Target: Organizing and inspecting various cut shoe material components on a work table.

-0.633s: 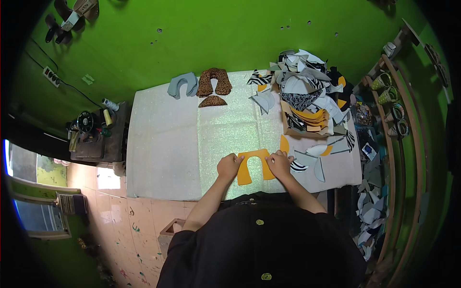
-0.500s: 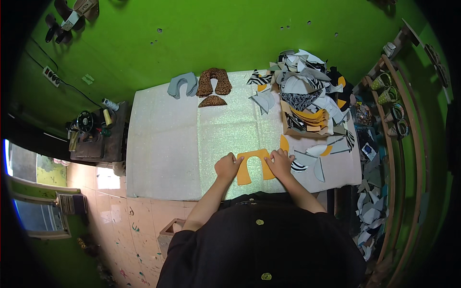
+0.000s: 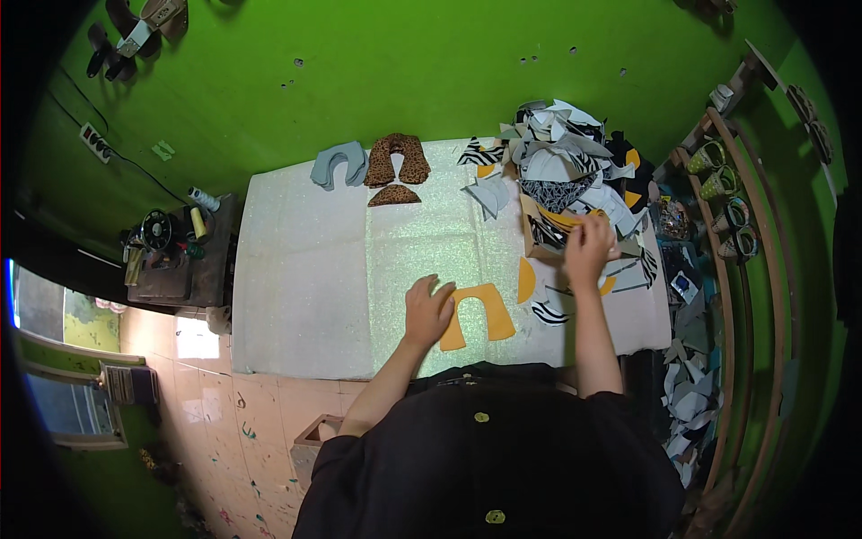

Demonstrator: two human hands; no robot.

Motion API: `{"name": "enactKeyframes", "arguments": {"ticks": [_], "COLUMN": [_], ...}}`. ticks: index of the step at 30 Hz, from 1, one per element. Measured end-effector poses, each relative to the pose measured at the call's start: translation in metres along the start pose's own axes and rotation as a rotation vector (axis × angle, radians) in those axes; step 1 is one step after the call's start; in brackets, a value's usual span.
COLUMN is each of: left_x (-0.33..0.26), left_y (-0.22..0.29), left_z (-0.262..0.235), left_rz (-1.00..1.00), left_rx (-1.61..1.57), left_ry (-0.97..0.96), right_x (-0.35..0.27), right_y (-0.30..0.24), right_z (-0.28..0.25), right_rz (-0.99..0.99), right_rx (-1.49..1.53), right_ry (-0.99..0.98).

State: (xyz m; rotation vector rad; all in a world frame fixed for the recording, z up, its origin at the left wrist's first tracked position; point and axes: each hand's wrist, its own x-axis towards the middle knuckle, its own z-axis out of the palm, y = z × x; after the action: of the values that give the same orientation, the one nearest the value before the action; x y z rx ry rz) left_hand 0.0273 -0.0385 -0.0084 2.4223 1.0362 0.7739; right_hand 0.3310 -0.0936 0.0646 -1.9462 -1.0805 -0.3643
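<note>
A yellow U-shaped cut piece (image 3: 491, 298) lies flat near the table's front edge, its opening toward me. My left hand (image 3: 428, 310) is open, with its fingers stretched out and its thumb at the piece's left edge. Over the open box (image 3: 541, 241) on the right, my right hand (image 3: 588, 245) has its fingers closed on yellow pieces (image 3: 562, 218) stacked there. The hand covers much of that stack. Beside the U-shaped piece lie a yellow half-round piece (image 3: 526, 280) and a zebra-striped scrap (image 3: 549, 313).
Grey (image 3: 339, 166) and leopard-print (image 3: 411, 162) U-shaped pieces lie at the table's far side, with a leopard-print half-round (image 3: 394, 195) nearby. Offcuts (image 3: 561, 162) heap over the box. A sewing machine (image 3: 160, 231) stands left; a wooden rack (image 3: 709, 193) holds shoes right.
My right hand has let go of the U-shaped piece and moved right and away from me to the box. My left hand has loosened and spread its fingers. The U-shaped piece stays nearly in place.
</note>
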Motion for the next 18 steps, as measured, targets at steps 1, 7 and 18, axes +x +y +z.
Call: {"name": "enactKeyframes", "arguments": {"ticks": [1, 7, 18], "left_x": [0.001, 0.010, 0.024], "left_y": [0.000, 0.002, 0.007], "left_z": [-0.005, -0.026, -0.050], "left_rz": [-0.026, -0.088, -0.117], "left_rx": [-0.006, -0.038, -0.086], "left_ry": [0.036, 0.109, 0.270], "right_x": [0.006, 0.031, 0.050], "right_y": [0.006, -0.003, -0.012], "right_z": [-0.003, -0.024, -0.032], "right_rz": [-0.002, 0.065, 0.071], "right_rx": [0.001, -0.354, -0.400], "right_ry": [-0.002, -0.542, -0.219]}}
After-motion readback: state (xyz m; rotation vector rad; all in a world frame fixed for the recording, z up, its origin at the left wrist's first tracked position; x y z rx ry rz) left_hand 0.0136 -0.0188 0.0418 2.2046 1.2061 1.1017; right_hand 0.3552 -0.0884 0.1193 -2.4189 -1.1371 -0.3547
